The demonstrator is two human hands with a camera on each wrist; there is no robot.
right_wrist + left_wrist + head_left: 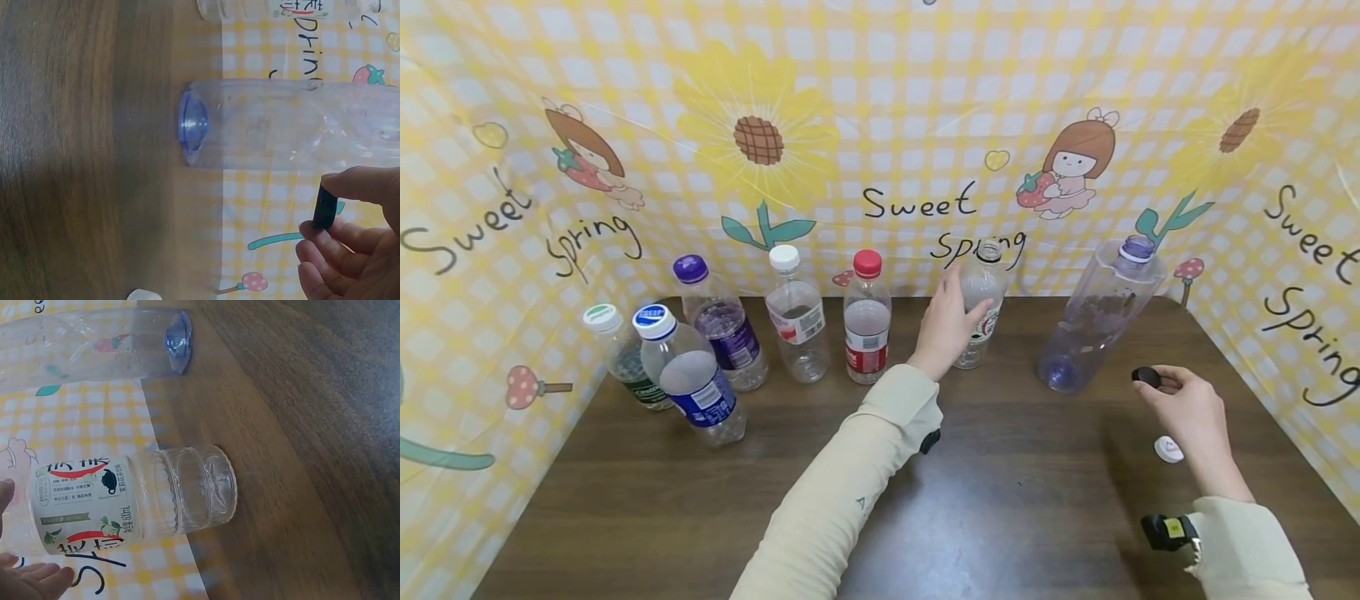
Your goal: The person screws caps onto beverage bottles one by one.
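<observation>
My left hand (946, 329) is beside an uncapped clear bottle (982, 292) with a white label, its fingers extended and spread. In the left wrist view, the label of this clear bottle (87, 506) shows red strokes and a black teapot; whether the fingers touch it I cannot tell. My right hand (1197, 412) pinches a black bottle cap (1146, 377) between thumb and fingers, above the table. In the right wrist view the black cap (325, 205) is seen edge-on. Just left of that hand stands a large uncapped purple-tinted bottle (1097, 312).
A white cap (1168, 449) lies below my right hand. Left of my left hand stand capped bottles: red-capped (867, 317), white-capped (797, 321), purple-capped (722, 325), blue-and-white-capped (688, 375) and green-and-white-capped (632, 358). A yellow checked cloth (895, 100) encloses the wooden table (1000, 500).
</observation>
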